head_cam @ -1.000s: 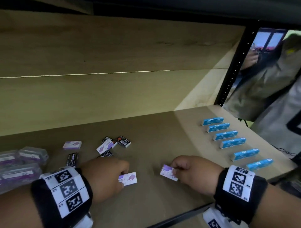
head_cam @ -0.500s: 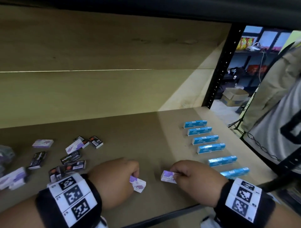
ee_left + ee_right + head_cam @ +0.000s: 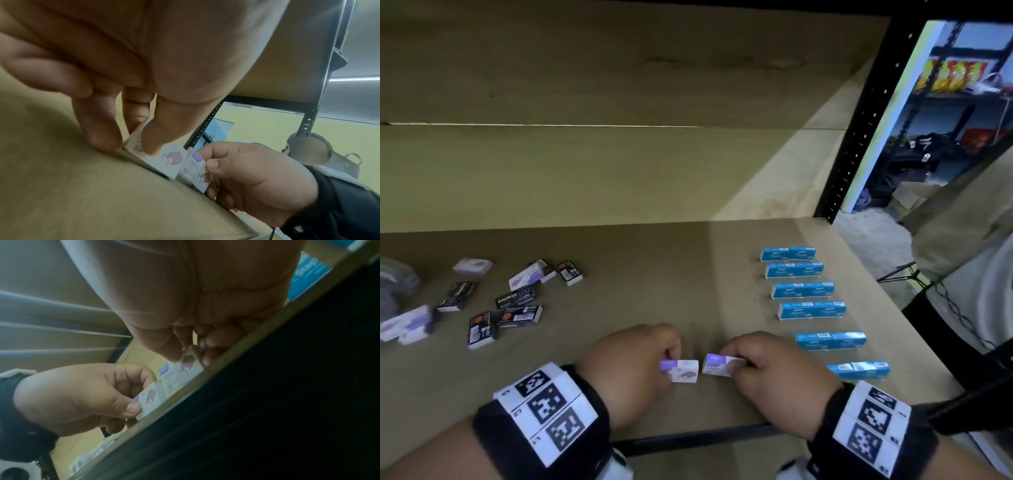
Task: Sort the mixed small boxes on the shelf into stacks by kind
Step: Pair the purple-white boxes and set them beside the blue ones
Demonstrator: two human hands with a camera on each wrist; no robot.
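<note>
Near the shelf's front edge my left hand (image 3: pixel 650 363) pinches a small white and purple box (image 3: pixel 683 370), thumb on its face and fingers behind (image 3: pixel 144 146). My right hand (image 3: pixel 753 363) pinches a second box of the same kind (image 3: pixel 717 364) just to its right (image 3: pixel 186 368). The two boxes stand end to end, almost touching, low over the board. Farther left lie loose black boxes (image 3: pixel 515 317) and other purple and white boxes (image 3: pixel 472 266). Several blue boxes (image 3: pixel 803 290) stand in a column on the right.
The brown shelf board (image 3: pixel 637 274) has a black front rail (image 3: pixel 698 438). A black upright post (image 3: pixel 859 130) stands at the back right corner. Clear plastic packs (image 3: pixel 393 284) lie at the far left. A person in a light coat (image 3: pixel 962 240) stands outside on the right.
Both hands have drawn together, so the two purple and white boxes now nearly meet. The left hand's box has turned from tilted to level. My head has swung right.
</note>
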